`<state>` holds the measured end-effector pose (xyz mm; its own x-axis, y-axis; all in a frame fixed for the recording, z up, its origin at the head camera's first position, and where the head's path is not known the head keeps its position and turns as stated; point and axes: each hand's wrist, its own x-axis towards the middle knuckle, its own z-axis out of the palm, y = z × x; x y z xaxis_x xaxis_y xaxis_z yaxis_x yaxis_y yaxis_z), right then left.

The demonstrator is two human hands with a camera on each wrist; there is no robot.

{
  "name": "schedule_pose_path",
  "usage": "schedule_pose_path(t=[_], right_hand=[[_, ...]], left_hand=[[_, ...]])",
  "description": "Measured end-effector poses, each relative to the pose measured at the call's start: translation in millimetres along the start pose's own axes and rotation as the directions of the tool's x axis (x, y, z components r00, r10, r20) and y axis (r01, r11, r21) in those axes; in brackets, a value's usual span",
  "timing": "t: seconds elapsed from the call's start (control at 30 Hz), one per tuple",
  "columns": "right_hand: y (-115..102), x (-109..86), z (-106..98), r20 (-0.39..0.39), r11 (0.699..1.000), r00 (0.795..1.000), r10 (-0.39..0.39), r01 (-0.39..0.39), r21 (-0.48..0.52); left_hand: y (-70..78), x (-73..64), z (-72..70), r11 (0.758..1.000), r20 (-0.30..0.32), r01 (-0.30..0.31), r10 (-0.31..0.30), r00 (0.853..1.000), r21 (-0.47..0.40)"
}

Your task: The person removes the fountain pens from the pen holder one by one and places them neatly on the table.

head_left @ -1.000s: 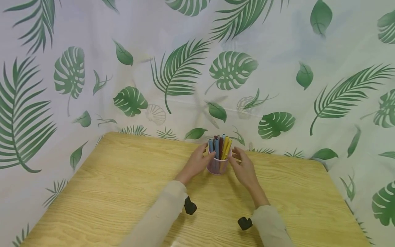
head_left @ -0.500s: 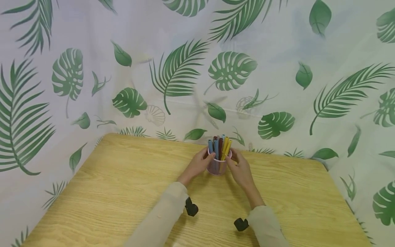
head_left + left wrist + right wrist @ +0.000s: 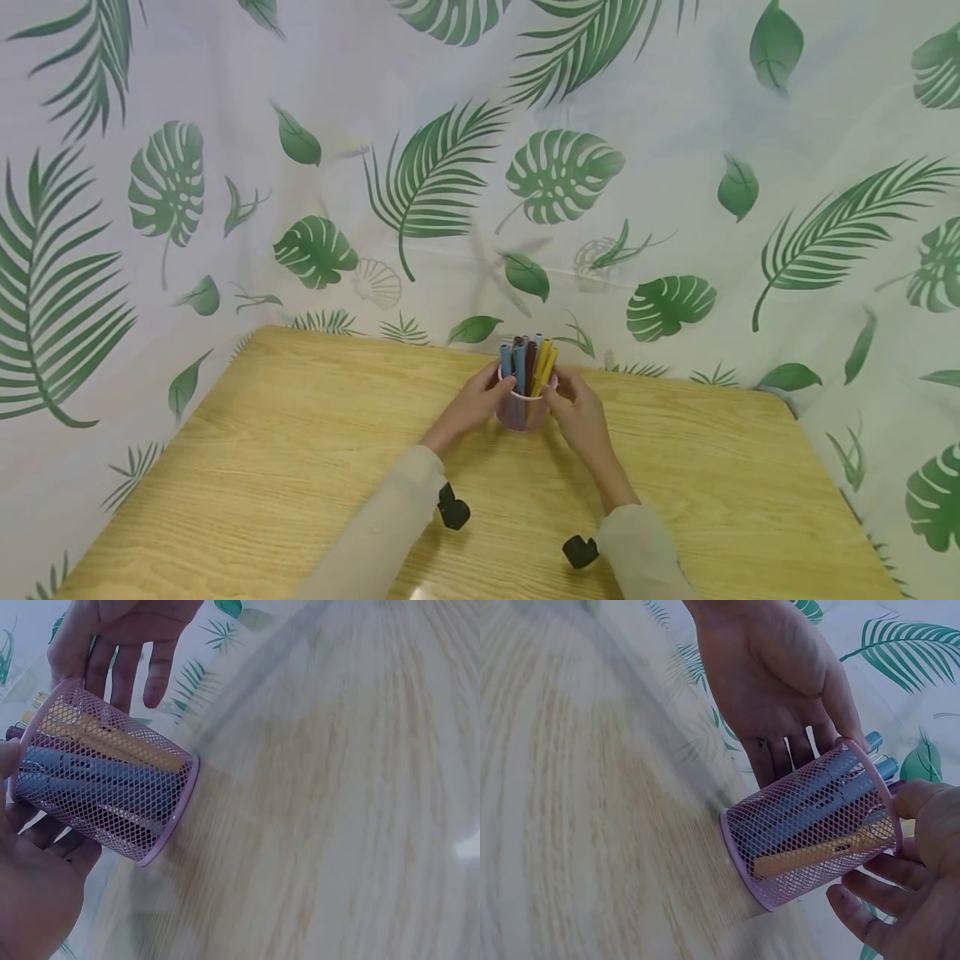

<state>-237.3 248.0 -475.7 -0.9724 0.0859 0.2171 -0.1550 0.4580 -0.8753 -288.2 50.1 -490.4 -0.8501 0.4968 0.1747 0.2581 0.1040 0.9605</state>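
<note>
A pink mesh pen cup (image 3: 517, 413) stands upright at the back of the wooden table, filled with several pens. Blue pens (image 3: 521, 368), dark red ones and yellow pens (image 3: 547, 367) poke above its rim. My left hand (image 3: 474, 403) grips the cup's left side, thumb at the rim. On the opposite side my right hand (image 3: 586, 418) holds it, its thumb likewise at the rim. From the left wrist, the mesh wall (image 3: 105, 784) shows the pens through it. In the right wrist view, fingers of both hands are partly hidden behind the cup.
The wooden table (image 3: 315, 433) ends just behind the cup. A white cloth with green leaf prints (image 3: 450, 275) hangs behind and beside it. Small black wrist devices (image 3: 454, 507) stick out from both sleeves.
My right hand has closed in from beside the cup, bringing its thumb to the rim. The cup has shifted slightly left and toward me, both hands moving with it.
</note>
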Motion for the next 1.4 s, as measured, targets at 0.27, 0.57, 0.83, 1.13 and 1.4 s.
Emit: schedule_pose_path(t=[0.27,0.57,0.83,1.13,1.4], right_hand=[[-7.7,-5.3,6.7,-0.026,1.0,1.0,-0.007,0.007,-0.016],[-11.8,-13.2,17.6,-0.037,0.997,0.997,-0.072,0.072,0.003],[-20.8,-27.5,27.0,-0.022,0.997,0.996,-0.082,0.082,-0.009],[-29.5,-40.1,34.0,-0.007,0.997,0.997,-0.078,0.078,0.003],[-34.7,-48.9,43.1,0.005,0.994,0.994,-0.109,0.109,0.021]], left_hand=[[5.8,-11.3,-14.4,0.999,0.057,0.04,-0.042,0.997,0.036],[8.2,-24.7,-23.9,0.997,0.049,0.072,-0.073,0.996,0.022],[8.8,-43.9,-29.8,0.995,0.046,0.092,-0.09,0.995,-0.04],[9.2,-60.9,-37.6,0.99,0.055,0.128,-0.124,0.991,-0.065],[9.1,-76.4,-41.4,0.991,0.031,0.118,-0.116,0.993,-0.067]])
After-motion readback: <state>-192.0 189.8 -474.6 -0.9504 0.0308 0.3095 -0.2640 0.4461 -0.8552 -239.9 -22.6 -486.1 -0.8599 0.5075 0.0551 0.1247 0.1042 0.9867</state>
